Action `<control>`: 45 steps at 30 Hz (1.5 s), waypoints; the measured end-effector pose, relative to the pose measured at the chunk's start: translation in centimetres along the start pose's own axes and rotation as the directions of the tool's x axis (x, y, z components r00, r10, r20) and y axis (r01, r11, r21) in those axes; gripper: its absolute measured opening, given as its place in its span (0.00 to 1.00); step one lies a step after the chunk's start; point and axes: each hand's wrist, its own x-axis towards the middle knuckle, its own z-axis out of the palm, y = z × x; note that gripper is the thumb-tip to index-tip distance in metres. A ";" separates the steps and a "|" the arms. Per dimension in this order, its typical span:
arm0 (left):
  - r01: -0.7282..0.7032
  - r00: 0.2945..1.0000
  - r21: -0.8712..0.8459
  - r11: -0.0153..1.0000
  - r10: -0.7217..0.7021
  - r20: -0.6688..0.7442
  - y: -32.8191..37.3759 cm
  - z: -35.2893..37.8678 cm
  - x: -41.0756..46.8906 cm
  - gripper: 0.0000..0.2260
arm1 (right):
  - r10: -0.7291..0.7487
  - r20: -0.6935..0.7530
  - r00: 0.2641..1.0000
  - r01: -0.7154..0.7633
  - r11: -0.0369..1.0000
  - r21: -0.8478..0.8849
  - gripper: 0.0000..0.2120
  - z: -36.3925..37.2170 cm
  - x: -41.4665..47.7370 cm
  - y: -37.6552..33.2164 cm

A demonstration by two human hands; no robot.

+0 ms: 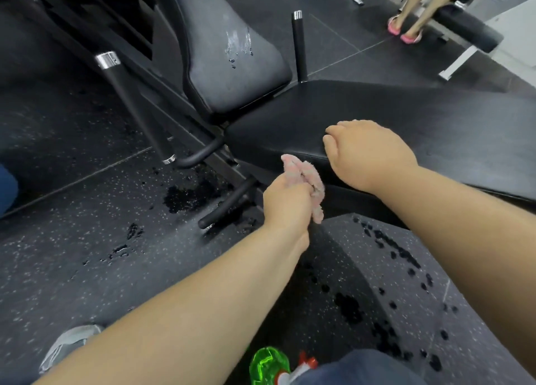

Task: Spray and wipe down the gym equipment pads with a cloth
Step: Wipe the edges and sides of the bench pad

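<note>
My left hand [285, 202] grips a bunched pink cloth [307, 178] just below the front edge of the long black bench pad [406, 118]. On that pad's near edge rests my right hand [365, 152], knuckles up and fingers curled, with nothing seen in it. Beyond stands the tilted black seat pad [226, 57], wet with spray droplets near its top. A green spray bottle [269, 364] with a red and white nozzle lies at the bottom of the view, by my knee.
Two black handle bars with chrome caps [127, 100] [298, 45] flank the seat pad. Wet patches [188, 196] darken the speckled rubber floor. A person's legs in pink sandals [403, 31] stand at the back right beside another bench [464, 28]. My grey shoe [66, 347] is at bottom left.
</note>
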 end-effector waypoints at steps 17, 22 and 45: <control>-0.183 0.894 0.868 0.461 -0.289 0.341 14.8 -2.8 1.3 0.15 | 0.688 0.408 0.600 -0.179 -0.381 0.907 0.07 1.7 -6.4 -12.1; -0.678 0.729 0.734 -0.033 -0.159 0.666 16.2 0.6 4.9 0.20 | 0.781 0.587 0.214 0.098 -0.615 0.782 0.22 1.3 -7.2 -12.5; -0.917 0.384 0.343 -0.203 -0.225 0.895 12.8 3.6 7.3 0.25 | 0.944 0.006 -0.330 -0.042 -0.021 0.999 0.10 4.6 -5.0 -12.7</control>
